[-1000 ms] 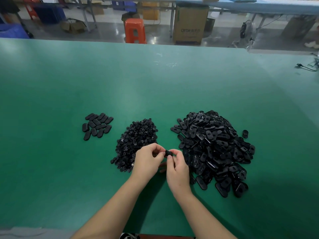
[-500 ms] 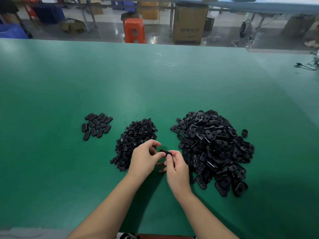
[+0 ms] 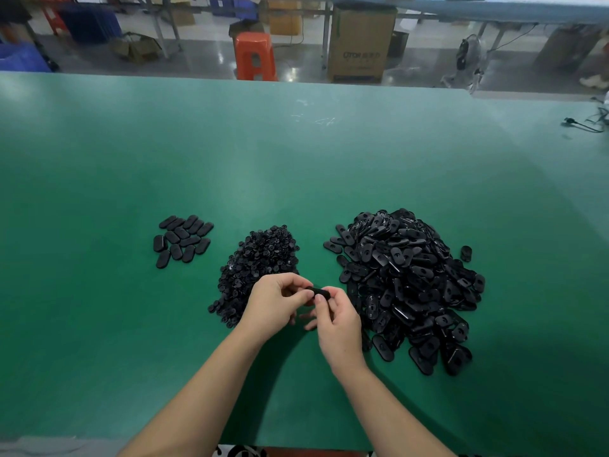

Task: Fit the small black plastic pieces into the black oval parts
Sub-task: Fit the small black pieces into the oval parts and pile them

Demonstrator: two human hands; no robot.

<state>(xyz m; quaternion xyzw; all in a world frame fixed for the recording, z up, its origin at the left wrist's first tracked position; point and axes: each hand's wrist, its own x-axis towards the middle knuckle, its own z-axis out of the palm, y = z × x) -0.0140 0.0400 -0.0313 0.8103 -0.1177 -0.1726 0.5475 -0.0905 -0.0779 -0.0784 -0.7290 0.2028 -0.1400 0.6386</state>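
Note:
A black oval part (image 3: 319, 292) is held between both hands just above the green table (image 3: 296, 166). My left hand (image 3: 275, 306) pinches its left end with thumb and fingers. My right hand (image 3: 337, 323) pinches its right end. Whether a small piece sits in it is hidden by my fingers. A heap of small black plastic pieces (image 3: 255, 265) lies just behind my left hand. A large heap of black oval parts (image 3: 408, 282) lies to the right of my right hand.
A neat group of several flat oval parts (image 3: 181, 242) lies at the left. One stray oval (image 3: 465, 253) sits right of the big heap. A black cable (image 3: 583, 125) lies at the table's far right. Beyond the far edge stand an orange stool (image 3: 255, 56) and a cardboard box (image 3: 361, 44).
Both hands stay together in the same spot. The oval part has turned between the fingers and now lies more level, with more of its length showing.

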